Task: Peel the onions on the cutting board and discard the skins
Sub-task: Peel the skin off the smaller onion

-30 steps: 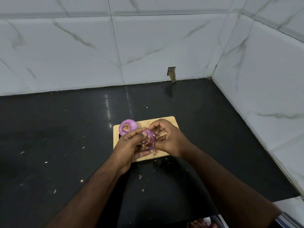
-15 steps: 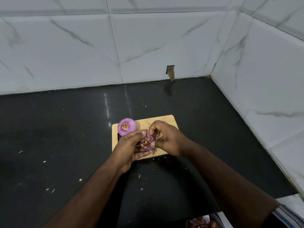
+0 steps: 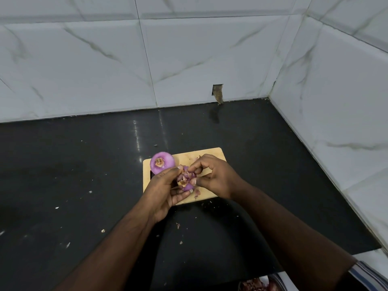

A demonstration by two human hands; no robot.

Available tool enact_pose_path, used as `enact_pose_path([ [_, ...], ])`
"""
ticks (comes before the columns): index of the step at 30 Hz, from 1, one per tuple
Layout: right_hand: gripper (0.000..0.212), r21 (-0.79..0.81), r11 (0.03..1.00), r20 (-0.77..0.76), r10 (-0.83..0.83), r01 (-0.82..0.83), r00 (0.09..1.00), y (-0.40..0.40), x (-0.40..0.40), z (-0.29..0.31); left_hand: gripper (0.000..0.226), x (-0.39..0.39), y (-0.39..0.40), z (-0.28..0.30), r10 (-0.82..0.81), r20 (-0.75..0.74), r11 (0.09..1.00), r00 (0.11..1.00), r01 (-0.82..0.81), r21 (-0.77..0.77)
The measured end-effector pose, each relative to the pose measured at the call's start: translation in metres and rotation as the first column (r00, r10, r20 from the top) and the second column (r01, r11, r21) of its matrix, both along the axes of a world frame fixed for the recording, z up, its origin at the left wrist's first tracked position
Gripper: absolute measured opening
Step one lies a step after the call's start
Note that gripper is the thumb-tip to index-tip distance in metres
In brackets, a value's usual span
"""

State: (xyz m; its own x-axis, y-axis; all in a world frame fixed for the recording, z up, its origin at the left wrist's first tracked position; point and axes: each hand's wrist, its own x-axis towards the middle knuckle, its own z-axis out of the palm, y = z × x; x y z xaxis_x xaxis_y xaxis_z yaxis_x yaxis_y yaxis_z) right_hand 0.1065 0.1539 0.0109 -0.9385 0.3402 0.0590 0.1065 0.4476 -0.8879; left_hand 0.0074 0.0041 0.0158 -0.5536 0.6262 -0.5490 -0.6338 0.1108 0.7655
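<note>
A small wooden cutting board (image 3: 212, 155) lies on the black counter. On its far left corner sits a peeled purple onion (image 3: 162, 162), root end up. Just above the board's middle, my left hand (image 3: 163, 190) grips a second purple onion (image 3: 186, 179) with loose flaky skin hanging from it. My right hand (image 3: 216, 177) is right beside it, thumb and fingertips pinching a piece of that skin at the onion's top. A scrap of skin (image 3: 197, 193) lies on the board under the onion.
Skin flakes (image 3: 178, 225) dot the black counter (image 3: 84, 175) in front of and left of the board. A container holding onion skins (image 3: 259, 284) shows at the bottom edge. White marble-tiled walls (image 3: 210, 59) close the back and right side.
My right fingers have shifted on the held onion, working at its skin. The view drifted slightly. The peeled onion on the board has not moved.
</note>
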Motion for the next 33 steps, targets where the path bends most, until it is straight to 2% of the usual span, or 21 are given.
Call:
enact_pose_path([
  [3,0.012,0.043,0.998,-0.038,-0.04,0.041,0.998,0.001,0.001,-0.004,0.023,0.0,-0.001,0.0,0.007,0.011,1.0,1.0,-0.007,0.003],
  [7,0.009,0.18,0.984,-0.049,0.018,-0.009,0.999,0.003,0.003,-0.004,0.025,0.001,-0.001,0.0,-0.007,0.026,1.0,1.0,0.007,-0.003],
  [9,0.007,0.189,0.982,-0.051,0.024,-0.014,0.998,0.005,0.004,-0.005,0.026,0.001,-0.001,0.0,-0.006,0.044,1.0,0.999,0.007,-0.008],
  [12,0.004,0.024,0.999,0.011,-0.031,0.03,0.999,0.006,0.005,-0.008,0.026,0.001,-0.001,0.001,0.016,0.049,1.0,0.999,-0.015,-0.012],
  [14,0.002,-0.088,0.989,0.098,-0.107,0.116,0.989,0.008,0.005,-0.01,0.026,-0.001,-0.002,0.001,0.033,0.048,0.999,0.998,-0.032,-0.014],
  [17,0.003,-0.106,0.973,0.165,-0.188,0.207,0.968,0.012,0.005,-0.009,0.027,-0.002,-0.004,0.002,-0.011,0.034,1.0,0.999,0.011,-0.01],
  [20,0.014,0.048,0.977,0.175,-0.211,0.206,0.962,0.017,0.002,-0.007,0.028,0.0,-0.004,0.004,-0.069,0.02,0.998,0.997,0.069,0.004],
  [22,0.022,0.246,0.964,0.244,-0.166,0.104,0.956,0.021,-0.001,-0.008,0.026,0.001,-0.005,0.003,-0.12,-0.044,0.993,0.992,0.12,-0.003],
  [24,0.028,0.341,0.939,0.278,-0.141,0.04,0.95,0.024,-0.003,-0.008,0.026,0.001,-0.006,0.001,-0.159,-0.116,0.987,0.98,0.157,-0.024],
  [26,0.033,0.259,0.962,0.241,-0.152,0.088,0.958,0.022,-0.003,-0.002,0.031,0.0,-0.007,-0.001,-0.18,-0.179,0.984,0.967,0.174,-0.048],
  [28,0.03,-0.017,0.994,0.21,-0.103,0.109,0.972,0.018,-0.005,0.01,0.037,0.0,-0.007,-0.003,-0.2,-0.243,0.98,0.949,0.191,-0.063],
  [30,0.029,-0.223,0.974,0.244,0.013,0.043,0.97,0.011,-0.008,0.02,0.044,0.0,-0.008,-0.005,-0.22,-0.33,0.975,0.918,0.202,-0.091],
  [33,0.031,-0.289,0.957,0.249,0.098,-0.023,0.964,0.006,-0.012,0.023,0.049,-0.001,-0.006,-0.007,-0.252,-0.496,0.966,0.831,0.184,-0.183],
])
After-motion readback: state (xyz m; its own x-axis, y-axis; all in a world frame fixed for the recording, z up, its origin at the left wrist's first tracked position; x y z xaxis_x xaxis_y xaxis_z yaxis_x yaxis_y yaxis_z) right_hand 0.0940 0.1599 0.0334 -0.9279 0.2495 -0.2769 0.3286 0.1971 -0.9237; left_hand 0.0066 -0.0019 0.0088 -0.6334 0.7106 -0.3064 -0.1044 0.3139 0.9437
